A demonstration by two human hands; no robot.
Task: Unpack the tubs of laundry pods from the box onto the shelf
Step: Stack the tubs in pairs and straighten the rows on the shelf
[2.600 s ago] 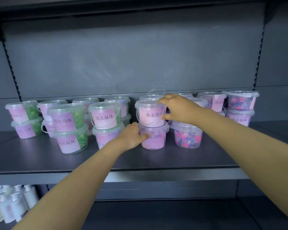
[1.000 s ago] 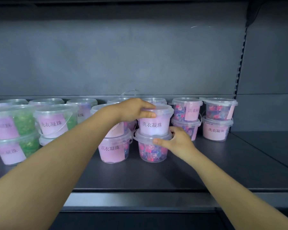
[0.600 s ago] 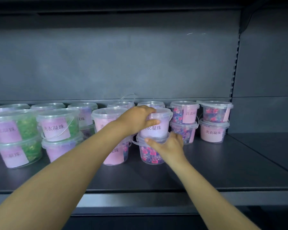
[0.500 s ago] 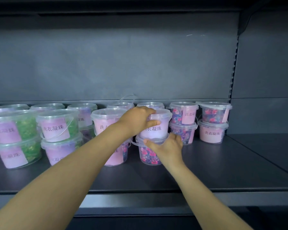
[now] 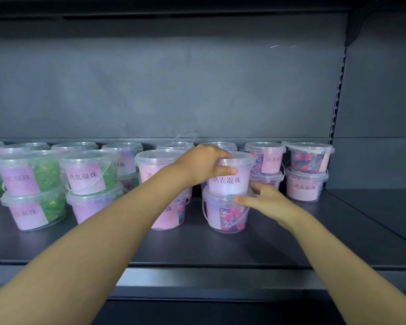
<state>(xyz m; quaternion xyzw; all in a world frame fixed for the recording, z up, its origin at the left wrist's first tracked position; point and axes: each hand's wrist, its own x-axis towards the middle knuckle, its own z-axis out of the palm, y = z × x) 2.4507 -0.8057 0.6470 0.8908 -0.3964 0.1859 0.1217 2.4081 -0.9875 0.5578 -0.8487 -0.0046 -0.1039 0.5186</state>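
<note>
Shift: right hand (image 5: 265,202) had slid right along lower tub (image 5: 225,214)
Fingers: both curled; left hand (image 5: 204,165) gripped upper tub (image 5: 230,181)
Handling: judged stiff, slick; grasp rim

clear glossy plastic tubs (image 5: 230,177) (matt paper labels) — matt smooth shelf (image 5: 220,245).

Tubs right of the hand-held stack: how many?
4: two stacks of two, upper tub on lower tub, far-right upper tub on far-right lower tub. Others may hide behind.
</note>
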